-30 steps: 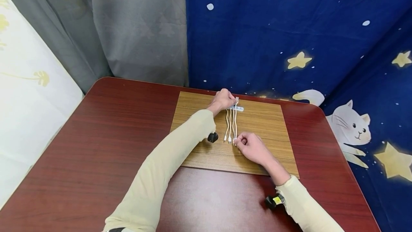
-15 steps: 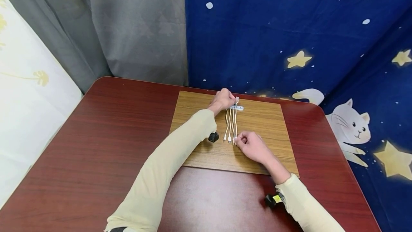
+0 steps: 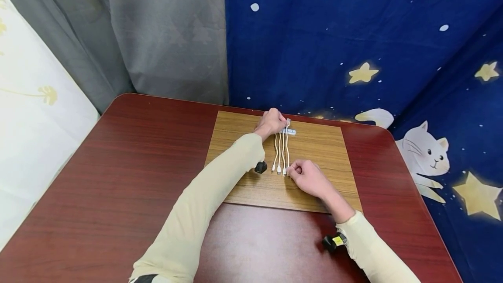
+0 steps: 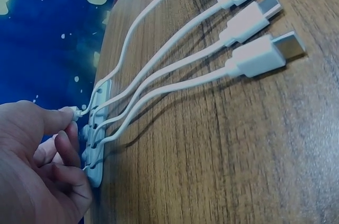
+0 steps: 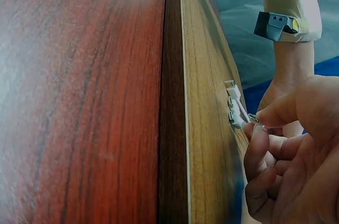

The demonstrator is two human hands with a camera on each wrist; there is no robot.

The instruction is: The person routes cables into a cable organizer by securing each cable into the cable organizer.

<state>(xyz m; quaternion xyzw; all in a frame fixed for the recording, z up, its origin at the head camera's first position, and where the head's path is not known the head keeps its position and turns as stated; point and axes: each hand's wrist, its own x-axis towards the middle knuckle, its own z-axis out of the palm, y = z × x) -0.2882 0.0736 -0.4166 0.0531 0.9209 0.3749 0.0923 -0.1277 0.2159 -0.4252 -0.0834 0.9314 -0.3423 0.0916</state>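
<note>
Several short white charging cables [image 3: 279, 152] lie side by side on a wood-grain board, running through a pale blue cable clip [image 4: 98, 150] near its far edge. My left hand [image 3: 271, 121] is at the clip and pinches the far end of the rightmost cable [image 3: 287, 145] between thumb and index finger. At that cable's near end, my right hand [image 3: 309, 179] pinches the connector [image 5: 253, 118]. The left wrist view shows the other cables' metal-tipped plugs, including a white plug [image 4: 259, 57], lying free on the board. My left fingers partly cover the clip in the head view.
The wood-grain board [image 3: 326, 160] rests on a dark red table [image 3: 157, 143]. Behind the far table edge hang a grey curtain [image 3: 169, 34] and a blue star-print curtain [image 3: 306, 34]. Black wrist cameras, one on the right wrist [image 3: 331, 243], sit close above the surface.
The near end of the rightmost cable, in my right hand, has shifted slightly right, away from the neighbouring plug. My left hand keeps its place at the clip.
</note>
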